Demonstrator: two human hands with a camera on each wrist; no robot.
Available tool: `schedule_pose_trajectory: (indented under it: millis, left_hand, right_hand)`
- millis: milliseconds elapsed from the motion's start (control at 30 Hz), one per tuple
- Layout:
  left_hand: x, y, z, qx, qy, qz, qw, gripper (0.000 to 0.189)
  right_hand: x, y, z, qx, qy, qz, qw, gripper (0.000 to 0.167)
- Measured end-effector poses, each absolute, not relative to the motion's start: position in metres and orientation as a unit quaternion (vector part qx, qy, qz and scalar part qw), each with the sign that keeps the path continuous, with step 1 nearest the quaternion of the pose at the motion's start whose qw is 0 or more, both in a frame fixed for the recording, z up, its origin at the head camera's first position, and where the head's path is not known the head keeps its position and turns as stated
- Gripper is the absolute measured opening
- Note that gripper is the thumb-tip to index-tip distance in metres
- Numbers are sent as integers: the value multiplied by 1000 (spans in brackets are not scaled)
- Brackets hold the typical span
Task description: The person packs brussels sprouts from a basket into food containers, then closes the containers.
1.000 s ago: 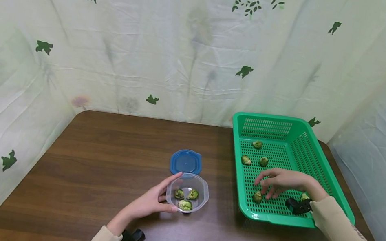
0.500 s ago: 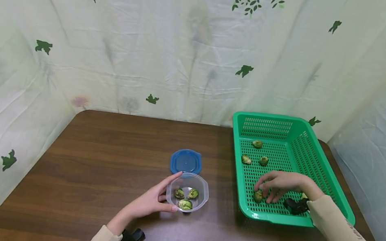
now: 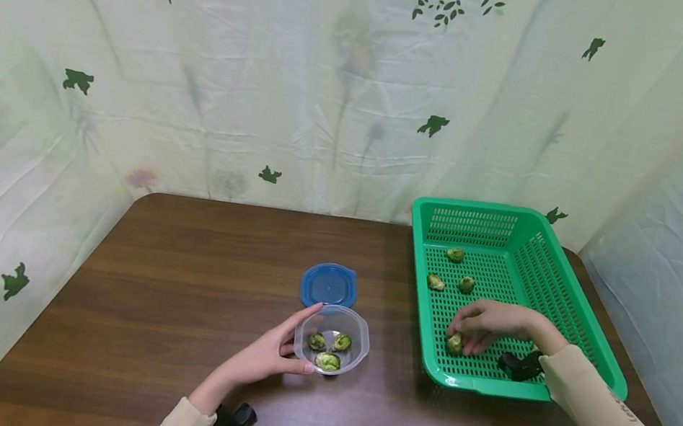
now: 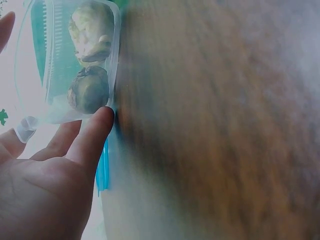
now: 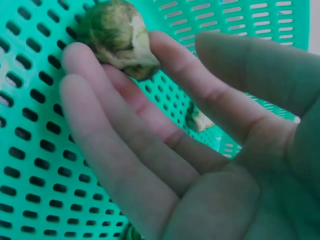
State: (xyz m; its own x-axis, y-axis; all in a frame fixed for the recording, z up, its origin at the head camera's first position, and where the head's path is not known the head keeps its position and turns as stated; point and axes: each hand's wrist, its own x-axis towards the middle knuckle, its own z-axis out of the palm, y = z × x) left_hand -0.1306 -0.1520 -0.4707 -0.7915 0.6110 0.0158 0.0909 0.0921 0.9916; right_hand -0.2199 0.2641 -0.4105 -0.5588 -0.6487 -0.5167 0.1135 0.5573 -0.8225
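My left hand point(image 3: 269, 354) grips the side of a clear plastic container point(image 3: 359, 352), thumb at the near rim and fingers round the far side. Three Brussels sprouts lie in it, including a pale green one point(image 3: 328, 362). Two sprouts show through its wall in the left wrist view, with a fingertip point(image 4: 104, 115) against the base. Inside the green basket point(image 3: 490, 387), my right hand point(image 3: 493, 322) holds a Brussels sprout point(image 5: 120, 37) at its fingertips. The index finger point(image 5: 170, 55) touches one side of it, other fingers lie along the opposite side, and the thumb point(image 5: 225, 55) stands apart.
A blue lid point(image 3: 329, 286) lies on the brown table point(image 3: 176, 270) just behind the container. Farther back in the basket are loose sprouts, among them one point(image 3: 455, 255) near the back wall. A printed curtain point(image 3: 235, 82) hangs behind the table.
My right hand has come down from above the front-left sprout, and its fingers have closed about it, shifting it slightly. The left hand and container have stayed in place.
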Motion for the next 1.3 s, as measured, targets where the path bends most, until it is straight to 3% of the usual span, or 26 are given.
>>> schedule_pose_trajectory:
  millis: [867, 1300]
  left_hand:
    - [-129, -151, -470, 234, 713, 626, 214, 91]
    - [-131, -152, -471, 236, 720, 618, 210, 89]
  right_hand:
    - [-223, 262, -407, -192, 778, -496, 335, 15]
    - [-223, 264, -396, -193, 783, -504, 308, 22]
